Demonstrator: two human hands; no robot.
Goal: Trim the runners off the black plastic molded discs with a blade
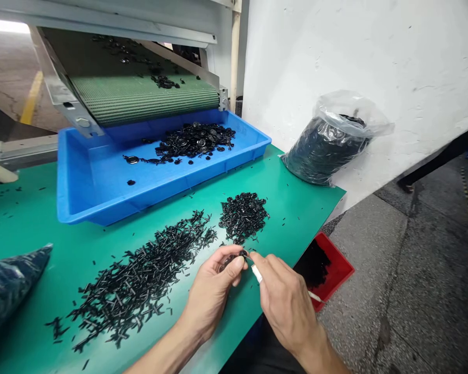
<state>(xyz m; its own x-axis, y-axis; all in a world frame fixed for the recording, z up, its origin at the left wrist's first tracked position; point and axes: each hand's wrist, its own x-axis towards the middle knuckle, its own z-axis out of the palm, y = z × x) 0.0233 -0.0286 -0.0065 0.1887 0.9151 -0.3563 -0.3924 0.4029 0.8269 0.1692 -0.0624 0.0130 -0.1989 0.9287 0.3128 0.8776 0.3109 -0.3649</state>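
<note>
My left hand (210,291) is closed on a small round black plastic part (242,253), pinched between thumb and fingers above the green table. Close beside it, my right hand (286,293) grips a slim white-handled tool (256,273), its thin tip against or very near the black part. The tool's rear end sticks out past the right side of that hand. Just beyond the hands lies a pile of small black parts (245,214). A longer heap of thin, branched black pieces (148,278) spreads to the left.
A blue tray (167,189) with black parts sits under a green conveyor belt (148,101). Near the white wall (335,47) leans a clear bag of black pieces (327,148). A red bin (341,270) is at the table's right edge; another filled bag (13,291) lies left.
</note>
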